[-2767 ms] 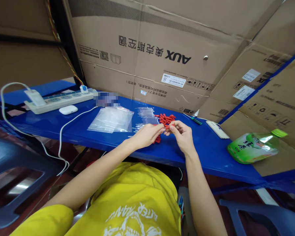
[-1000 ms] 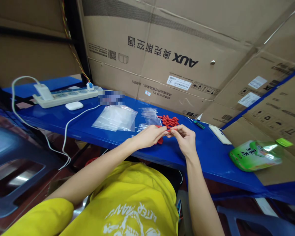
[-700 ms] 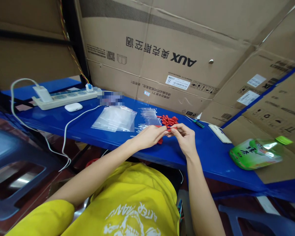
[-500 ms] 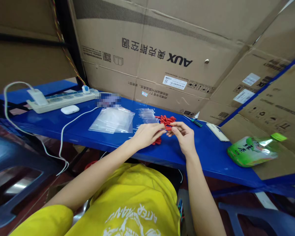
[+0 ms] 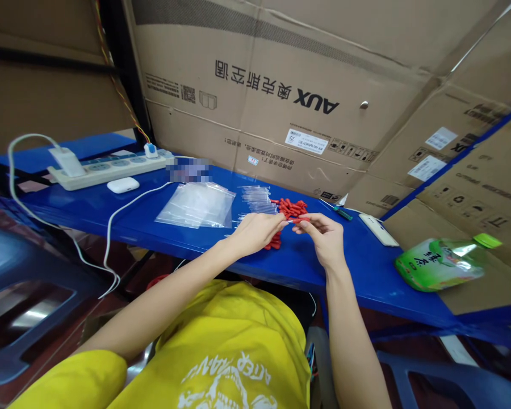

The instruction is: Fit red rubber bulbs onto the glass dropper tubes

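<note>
My left hand [image 5: 258, 232] is closed in a pinch on one end of a thin pale rod, which is partly hidden by the fingers. Thumb and fingers of my right hand [image 5: 327, 240] pinch a small red handle-like piece [image 5: 300, 220], in line with the rod. Whether rod and red piece are joined I cannot tell. Just behind the hands lies a heap of red pieces [image 5: 293, 207], with more red pieces [image 5: 275, 245] below my left fingertips. Thin clear-looking rods [image 5: 258, 197] lie in a row behind my left hand.
Clear plastic bags [image 5: 196, 205] lie left on the blue table [image 5: 357, 272]. Beyond them are a power strip [image 5: 123, 167], white case [image 5: 123, 185] and cable. To the right are a green-handled tool [image 5: 343, 213], white strip-shaped object [image 5: 378, 229] and tipped bottle [image 5: 440, 264]. Cardboard [image 5: 255, 130] stands behind.
My right hand has moved slightly right with the red piece, and the gap between my hands is wider, showing some of the rod. The view has shifted a little.
</note>
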A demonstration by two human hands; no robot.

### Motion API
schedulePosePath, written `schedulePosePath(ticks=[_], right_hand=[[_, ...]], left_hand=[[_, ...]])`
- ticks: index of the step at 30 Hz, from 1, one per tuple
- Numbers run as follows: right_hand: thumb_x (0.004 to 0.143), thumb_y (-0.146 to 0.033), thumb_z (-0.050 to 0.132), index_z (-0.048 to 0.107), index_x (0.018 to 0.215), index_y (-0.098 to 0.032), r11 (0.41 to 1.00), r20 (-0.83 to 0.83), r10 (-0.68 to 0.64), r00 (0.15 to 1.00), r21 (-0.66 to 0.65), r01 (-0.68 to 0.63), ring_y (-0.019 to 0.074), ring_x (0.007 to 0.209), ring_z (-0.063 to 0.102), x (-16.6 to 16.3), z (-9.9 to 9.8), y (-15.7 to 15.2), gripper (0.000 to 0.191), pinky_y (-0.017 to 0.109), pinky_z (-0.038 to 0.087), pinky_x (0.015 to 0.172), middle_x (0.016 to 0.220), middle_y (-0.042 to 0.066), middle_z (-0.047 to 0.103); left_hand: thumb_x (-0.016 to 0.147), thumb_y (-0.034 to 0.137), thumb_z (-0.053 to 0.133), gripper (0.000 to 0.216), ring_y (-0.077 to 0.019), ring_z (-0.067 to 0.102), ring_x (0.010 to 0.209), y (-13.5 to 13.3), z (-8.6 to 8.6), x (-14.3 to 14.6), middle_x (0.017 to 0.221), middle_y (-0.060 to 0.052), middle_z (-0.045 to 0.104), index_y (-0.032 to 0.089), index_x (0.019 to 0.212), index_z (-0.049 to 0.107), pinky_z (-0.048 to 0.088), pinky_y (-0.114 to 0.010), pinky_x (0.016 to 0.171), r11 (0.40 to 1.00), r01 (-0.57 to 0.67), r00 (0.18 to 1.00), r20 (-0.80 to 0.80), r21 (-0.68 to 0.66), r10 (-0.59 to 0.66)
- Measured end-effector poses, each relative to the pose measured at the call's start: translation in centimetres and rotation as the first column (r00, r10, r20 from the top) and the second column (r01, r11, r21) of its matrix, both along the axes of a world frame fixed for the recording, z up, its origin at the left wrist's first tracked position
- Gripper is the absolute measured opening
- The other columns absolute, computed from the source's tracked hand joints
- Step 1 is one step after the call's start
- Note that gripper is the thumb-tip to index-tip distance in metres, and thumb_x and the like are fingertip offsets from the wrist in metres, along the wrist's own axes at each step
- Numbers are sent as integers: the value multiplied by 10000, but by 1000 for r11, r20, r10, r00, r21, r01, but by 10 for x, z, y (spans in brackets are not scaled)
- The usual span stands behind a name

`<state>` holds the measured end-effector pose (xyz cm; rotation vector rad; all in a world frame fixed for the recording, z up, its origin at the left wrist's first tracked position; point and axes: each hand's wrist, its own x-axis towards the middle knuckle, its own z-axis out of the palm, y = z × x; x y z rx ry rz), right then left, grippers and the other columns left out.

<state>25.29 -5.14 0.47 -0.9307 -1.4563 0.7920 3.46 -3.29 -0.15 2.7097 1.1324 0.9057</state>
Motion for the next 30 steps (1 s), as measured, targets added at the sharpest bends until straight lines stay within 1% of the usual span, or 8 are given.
schedulePosePath(ticks=[3, 8, 13, 19, 22, 30], right_hand=[[823, -397, 899, 805, 891, -210, 1000, 10, 10, 1000, 10, -10, 208, 667, 782, 1, 0, -2, 220, 336, 660, 682, 797, 44, 816], [815, -393, 905, 801, 860, -210, 999, 24, 29, 999, 19, -29, 205, 642, 776, 1, 2, -3, 215, 324, 652, 649, 781, 46, 814], [797, -403, 917, 799, 842, -210, 999, 20, 45, 999, -4, -45, 205, 629, 773, -1, 3, -4, 231, 327, 658, 653, 743, 38, 802], [784, -441, 920, 796, 837, -205, 999, 26, 47, 999, -28, -46, 213, 625, 776, -1, 2, -3, 271, 335, 663, 654, 735, 44, 802], [773, -461, 923, 793, 833, -206, 998, 28, 49, 998, -37, -47, 222, 631, 782, -2, 3, -3, 293, 342, 666, 655, 725, 44, 801], [763, -440, 927, 808, 829, -207, 1000, 37, 11, 999, 4, -12, 210, 637, 779, -6, 0, -3, 270, 335, 667, 668, 743, 38, 807]], left_hand=[[1149, 431, 309, 401, -185, 665, 667, -1, 1, 0, 768, -30, 721, 207, 967, 588, 301, -264, 591, 1000, 22, 999, -28, -1, -22], [1146, 409, 333, 366, -179, 646, 617, 0, -2, -1, 659, -7, 659, 205, 952, 567, 294, -265, 577, 998, 70, 997, -22, -7, -70], [1137, 376, 363, 326, -166, 613, 590, 3, -7, -1, 654, -4, 643, 204, 950, 567, 293, -263, 573, 994, 112, 994, -3, -18, -112], [1137, 368, 358, 324, -151, 572, 566, 4, -8, -1, 656, 0, 627, 205, 933, 549, 287, -260, 573, 987, 149, 988, 36, -57, -147], [1135, 369, 359, 315, -145, 547, 553, 5, -10, -2, 652, 6, 608, 205, 939, 544, 283, -260, 572, 984, 174, 984, 47, -46, -172], [1138, 381, 356, 345, -151, 534, 546, 6, -9, -2, 619, 9, 575, 201, 921, 553, 259, -271, 566, 991, 135, 991, 11, -20, -135]])
